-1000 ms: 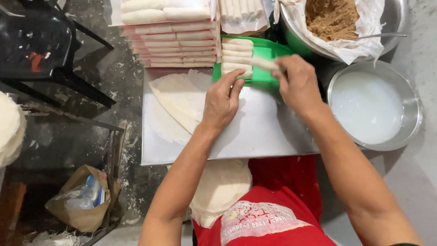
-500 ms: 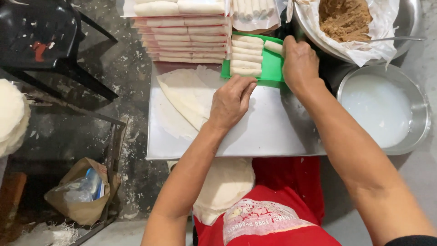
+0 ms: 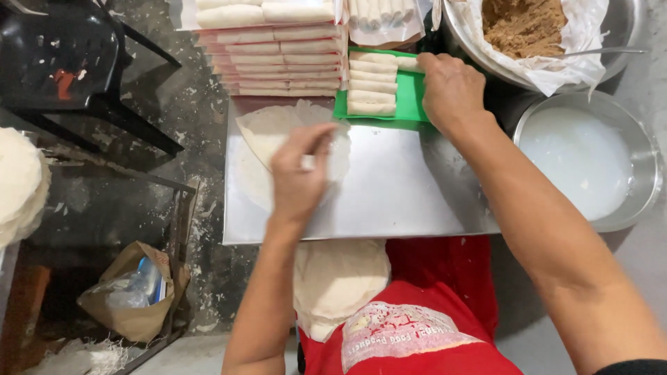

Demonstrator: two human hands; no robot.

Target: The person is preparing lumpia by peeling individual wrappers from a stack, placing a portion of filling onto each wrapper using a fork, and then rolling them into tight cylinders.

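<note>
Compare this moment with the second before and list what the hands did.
The left hand drew back from the green tray toward the body and now rests over the round wrappers on the metal board. The right hand stayed at the tray's right edge by the rolls. Bowls and stacked rolls are unchanged.

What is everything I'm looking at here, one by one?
metal board: one, silver, centre
wrappers: a few thin sheets, off-white, left side of the board
green tray: one, at the board's far edge
rolls: about five, pale, on the green tray
stacked trays of rolls: several layers, pale, top centre
filling bowl: one, metal, lined, brown filling, top right
white liquid bowl: one, metal, right
wrapper stack: one, off-white, on the lap
paper bag: one, brown, lower left
black chair: one, top left
left hand: over the wrappers
right hand: at the green tray
</note>
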